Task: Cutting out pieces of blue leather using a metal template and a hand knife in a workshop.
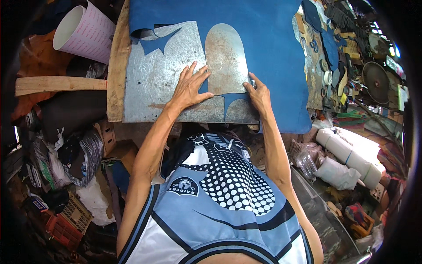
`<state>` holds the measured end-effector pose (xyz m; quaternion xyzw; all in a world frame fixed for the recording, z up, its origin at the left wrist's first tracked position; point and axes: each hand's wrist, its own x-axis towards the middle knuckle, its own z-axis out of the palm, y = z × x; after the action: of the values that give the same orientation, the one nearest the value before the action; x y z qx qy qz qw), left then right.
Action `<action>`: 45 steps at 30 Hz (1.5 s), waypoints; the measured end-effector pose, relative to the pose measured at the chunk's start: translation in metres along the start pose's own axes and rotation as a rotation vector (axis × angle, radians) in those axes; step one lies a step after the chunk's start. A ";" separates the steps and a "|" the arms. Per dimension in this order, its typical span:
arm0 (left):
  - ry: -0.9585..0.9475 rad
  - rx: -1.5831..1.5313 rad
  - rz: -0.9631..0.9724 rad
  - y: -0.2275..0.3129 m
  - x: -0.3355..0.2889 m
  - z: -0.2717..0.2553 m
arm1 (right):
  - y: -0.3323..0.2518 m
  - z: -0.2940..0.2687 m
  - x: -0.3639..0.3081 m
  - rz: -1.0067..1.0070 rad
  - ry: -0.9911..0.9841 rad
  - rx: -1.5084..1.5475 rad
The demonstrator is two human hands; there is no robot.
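Note:
A metal template point(225, 57) with a rounded top lies on a blue leather sheet point(277, 57). Under the leather, a scratched grey metal plate point(154, 83) shows at the left, where leather has been cut away. My left hand point(192, 86) rests with fingers spread, touching the plate and the leather strip left of the template, its thumb by the lower edge. At the template's lower right edge, my right hand point(258, 91) has its thumb and index finger curled around something small and dark, mostly hidden. A pointed blue leather scrap point(160, 44) lies on the plate.
A wooden board edge point(118, 70) borders the plate on the left, with a wooden bar point(61, 85) reaching outward. A white roll point(85, 33) stands at upper left. Tools and tape point(328, 78) line the right side, near a fan point(376, 82). White wrapped bundles point(349, 152) lie lower right.

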<state>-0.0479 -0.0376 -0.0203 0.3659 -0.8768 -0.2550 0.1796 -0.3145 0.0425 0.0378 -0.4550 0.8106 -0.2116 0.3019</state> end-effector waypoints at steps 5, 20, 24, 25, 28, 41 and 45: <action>0.029 0.000 0.006 0.001 0.001 -0.001 | 0.001 0.004 0.002 -0.022 0.019 -0.016; 0.015 -0.004 0.014 0.007 0.002 -0.008 | -0.005 -0.006 -0.001 0.037 -0.040 0.020; -0.014 0.039 -0.015 0.007 -0.004 -0.013 | -0.006 -0.004 0.000 0.016 -0.091 0.015; -0.031 0.037 -0.027 0.007 -0.003 -0.012 | -0.004 -0.007 0.000 -0.014 -0.082 0.004; -0.052 0.039 -0.032 0.011 -0.001 -0.015 | -0.003 -0.008 -0.001 -0.032 -0.105 0.007; -0.118 0.068 -0.084 0.017 0.006 -0.019 | -0.001 -0.034 -0.005 -0.068 -0.234 -0.072; -0.119 0.077 -0.066 0.014 0.006 -0.023 | 0.001 -0.055 -0.053 0.466 -0.417 0.812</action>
<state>-0.0485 -0.0410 0.0068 0.3854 -0.8826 -0.2480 0.1046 -0.3315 0.0927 0.0926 -0.1409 0.6653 -0.3412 0.6489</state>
